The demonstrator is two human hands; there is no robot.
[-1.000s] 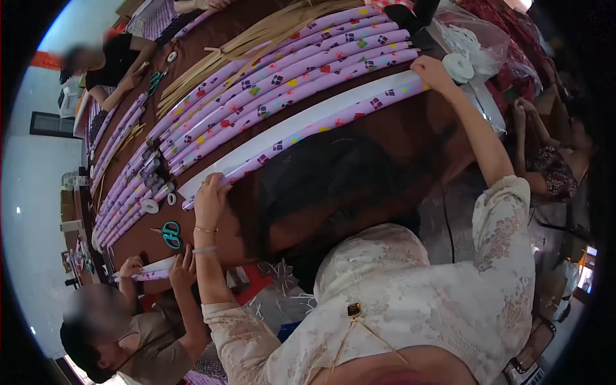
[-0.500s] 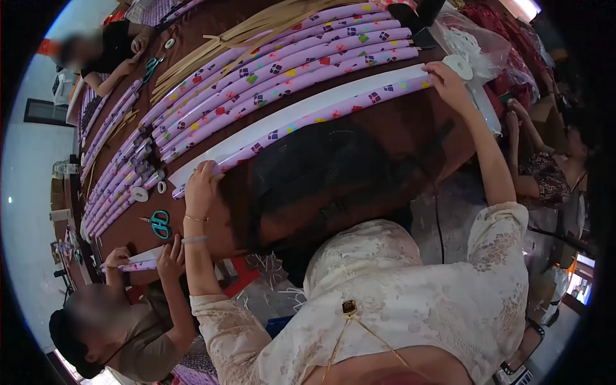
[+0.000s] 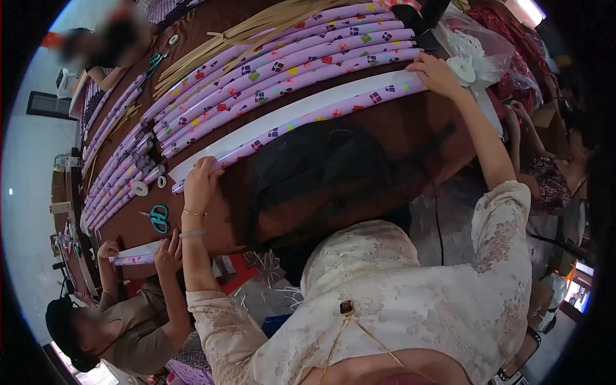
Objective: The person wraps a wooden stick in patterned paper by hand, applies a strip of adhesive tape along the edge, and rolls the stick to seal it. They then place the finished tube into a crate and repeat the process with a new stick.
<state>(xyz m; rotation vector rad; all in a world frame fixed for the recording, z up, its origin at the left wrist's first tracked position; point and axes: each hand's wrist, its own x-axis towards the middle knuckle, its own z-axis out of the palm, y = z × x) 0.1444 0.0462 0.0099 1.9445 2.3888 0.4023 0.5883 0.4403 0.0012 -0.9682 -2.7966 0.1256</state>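
A long purple sheet of gift-print wrapping paper [image 3: 321, 115], partly rolled into a tube, stretches across the table in front of me. Along its far side a strip of its white underside shows. My left hand [image 3: 201, 183] is closed on the tube near its left end, wearing a thin bracelet and a pale band at the wrist. At the right end, the fingers of my right hand [image 3: 437, 75] grip the paper's edge and tube. Just beyond that hand lies a roll of white tape [image 3: 461, 70].
Finished purple rolls [image 3: 282, 77] lie behind, beside flat tan strips [image 3: 244, 35]. Teal-handled scissors [image 3: 158, 218] and a smaller tape roll [image 3: 139, 188] sit at left. A black bag-like item [image 3: 314, 167] is before me. Co-workers' hands [image 3: 168, 253] handle paper at lower left.
My right hand has shifted slightly left and away from me along the paper's end. My left hand stays at the left end. The co-worker at upper left has leaned over the table.
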